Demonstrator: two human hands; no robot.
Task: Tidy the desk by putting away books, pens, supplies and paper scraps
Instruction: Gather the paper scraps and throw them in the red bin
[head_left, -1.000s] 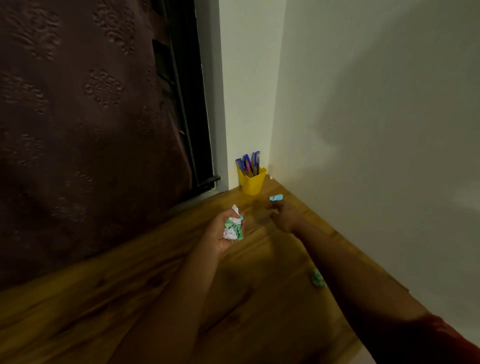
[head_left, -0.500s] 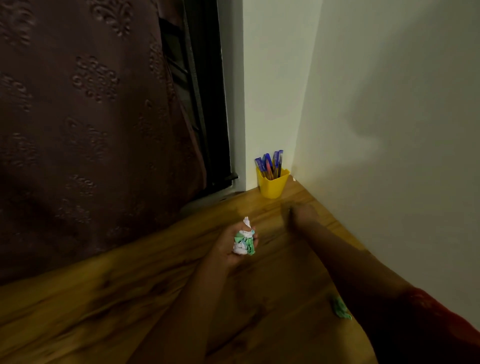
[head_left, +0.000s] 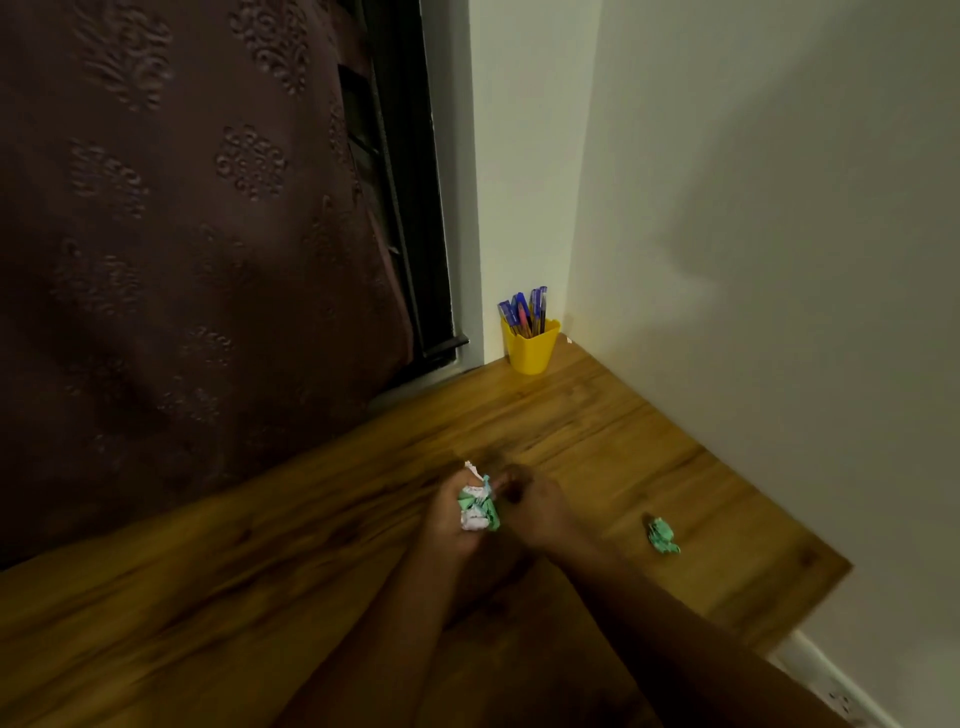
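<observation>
1. Right now, in the head view, the person is leaning over a wooden desk (head_left: 597, 426) that is sitting in the corner of a pale-walled room.
2. Their left hand (head_left: 457, 512) is cupping a wad of crumpled paper scraps (head_left: 478, 506), green and white, with the fingers curling round it just above the desk top.
3. Their right hand (head_left: 537, 506) is pressing in against that same wad from the other side; its fingers are curling inward, but the picture is too dim and blurred for me to tell whether they are pinching anything.
4. Both hands are meeting roughly over the middle of the desk, with the forearms coming up from the bottom edge of the view.
5. Another crumpled green scrap (head_left: 662, 535) is lying alone on the desk to the right of the hands, near them but not touching.
6. Far back in the corner, a yellow pen cup (head_left: 530, 351) is standing upright on the desk, just beside the wall.
7. Several blue pens (head_left: 522, 312) are sticking out of the cup, leaning at slight angles.
8. To the left, a dark brown patterned curtain (head_left: 182, 234) is hanging down behind the desk edge, and a dark window frame (head_left: 410, 208) is showing between it and the wall.
9. At the lower right, a white skirting board (head_left: 826, 675) is running along the foot of the wall below the end of the desk.
</observation>
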